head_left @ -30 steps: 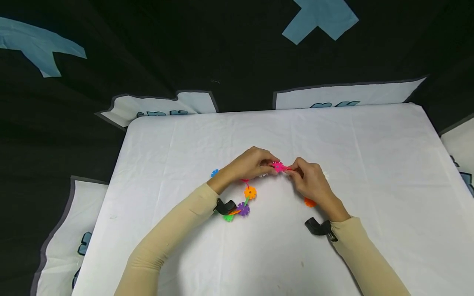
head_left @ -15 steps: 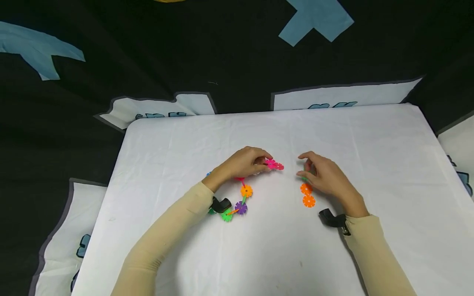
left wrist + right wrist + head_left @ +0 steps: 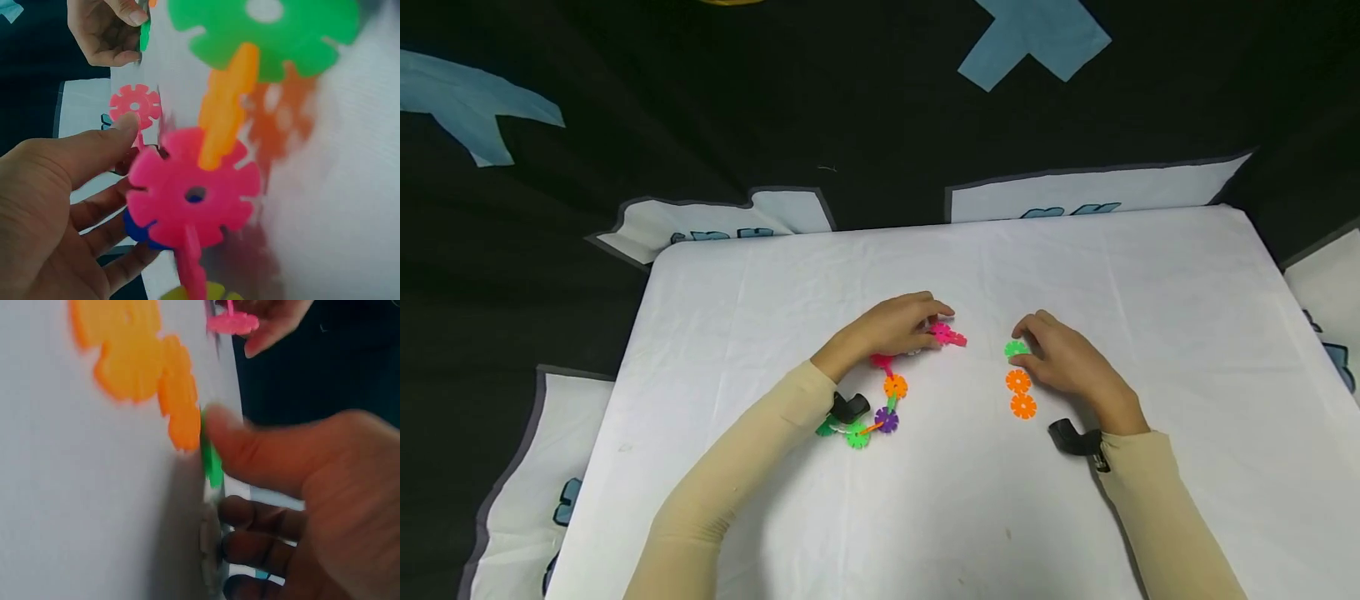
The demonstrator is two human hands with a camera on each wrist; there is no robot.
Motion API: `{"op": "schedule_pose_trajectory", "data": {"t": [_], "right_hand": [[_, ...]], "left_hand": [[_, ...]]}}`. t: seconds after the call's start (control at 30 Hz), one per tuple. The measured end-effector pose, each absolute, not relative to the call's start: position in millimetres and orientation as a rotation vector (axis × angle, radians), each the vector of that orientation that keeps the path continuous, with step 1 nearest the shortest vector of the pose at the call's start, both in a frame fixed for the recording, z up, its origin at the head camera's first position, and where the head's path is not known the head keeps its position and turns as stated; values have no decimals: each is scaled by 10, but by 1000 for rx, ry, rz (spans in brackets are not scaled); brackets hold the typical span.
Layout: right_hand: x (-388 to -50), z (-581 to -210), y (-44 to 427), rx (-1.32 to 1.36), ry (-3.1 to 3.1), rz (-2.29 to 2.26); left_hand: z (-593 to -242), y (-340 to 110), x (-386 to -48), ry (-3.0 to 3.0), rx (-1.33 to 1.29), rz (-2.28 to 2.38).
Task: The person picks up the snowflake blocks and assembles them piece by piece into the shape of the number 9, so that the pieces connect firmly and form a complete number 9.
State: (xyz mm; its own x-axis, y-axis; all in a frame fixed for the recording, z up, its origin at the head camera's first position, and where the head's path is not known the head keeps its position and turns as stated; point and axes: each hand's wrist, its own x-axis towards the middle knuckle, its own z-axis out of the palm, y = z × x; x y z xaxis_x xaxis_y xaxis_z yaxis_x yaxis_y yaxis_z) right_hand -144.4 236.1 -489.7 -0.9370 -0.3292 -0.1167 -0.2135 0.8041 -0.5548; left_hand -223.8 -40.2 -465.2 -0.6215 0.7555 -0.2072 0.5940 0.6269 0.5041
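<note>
My left hand (image 3: 897,327) pinches the far end of a chain of interlocking plastic snowflake discs, at a pink snowflake disc (image 3: 941,333) with another pinkish disc slotted on. The chain trails under the wrist through an orange disc (image 3: 896,386), a purple disc (image 3: 887,420) and a green one (image 3: 857,435); the forearm hides part of it. To the right, my right hand (image 3: 1067,357) has thumb and fingers around a loose green snowflake disc (image 3: 1015,348) low over the table. In the right wrist view the blurred thumb touches the green disc (image 3: 213,465).
Two orange discs (image 3: 1021,394) lie just below the right hand. A pale disc (image 3: 209,547) sits beside its fingers in the right wrist view. White cloth covers the table (image 3: 955,500); a black curtain (image 3: 865,108) hangs behind it.
My right hand has let go of the pinkish disc at the chain's end, moved right and closed around the loose green disc. My left hand has drawn slightly left with the chain.
</note>
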Motion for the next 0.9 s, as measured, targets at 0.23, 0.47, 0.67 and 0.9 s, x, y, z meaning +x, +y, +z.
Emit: {"op": "schedule_pose_trajectory", "data": {"t": [0.23, 0.47, 0.67, 0.9], "right_hand": [[-1457, -4893, 2313, -313, 2843, -885], [-1435, -4908, 2137, -247, 2496, -1423], [-1432, -4951, 2030, -179, 2158, -1652], [-1438, -4964, 2019, -146, 2132, -1680]], "left_hand": [[-4691, -294, -2276, 2433, 1116, 636], [-4760, -249, -2268, 2408, 1124, 702], [-4762, -255, -2232, 2389, 1143, 797], [-4758, -265, -2227, 2386, 1151, 864]]}}
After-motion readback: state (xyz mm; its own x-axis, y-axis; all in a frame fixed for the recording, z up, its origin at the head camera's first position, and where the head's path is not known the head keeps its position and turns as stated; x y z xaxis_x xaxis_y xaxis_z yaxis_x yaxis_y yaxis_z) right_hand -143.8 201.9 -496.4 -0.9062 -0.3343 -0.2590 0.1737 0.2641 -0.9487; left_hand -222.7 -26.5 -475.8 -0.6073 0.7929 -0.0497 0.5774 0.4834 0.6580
